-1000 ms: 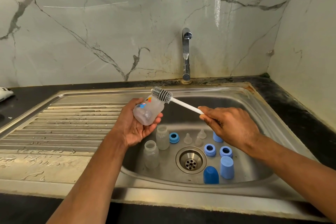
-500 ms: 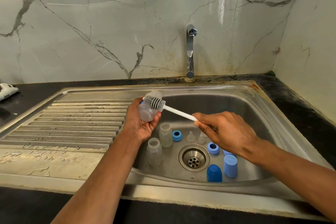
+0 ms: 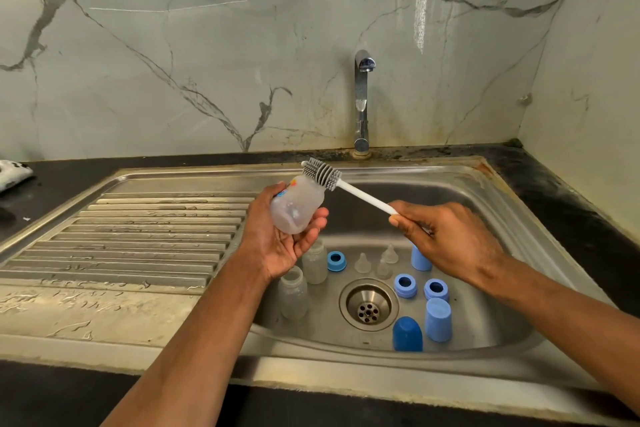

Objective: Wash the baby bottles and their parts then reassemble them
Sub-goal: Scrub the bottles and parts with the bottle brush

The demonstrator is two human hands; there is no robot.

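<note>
Clearly mid-scrub, the left hand [image 3: 277,246] cradled a bottle [image 3: 298,206] over the sink's [image 3: 485,184] left rim, fingers curled round it and its neck tilted up toward the brush [image 3: 322,177], probably so the bristles could reach it. Below it two more bottles [image 3: 304,282] stood on the basin floor, with teats [image 3: 375,262] beside them and blue rings [image 3: 405,286] and caps [image 3: 438,319] near the drain, seemingly waiting their turn. Rightward, the right hand [image 3: 446,239] pinched the brush handle.
</note>
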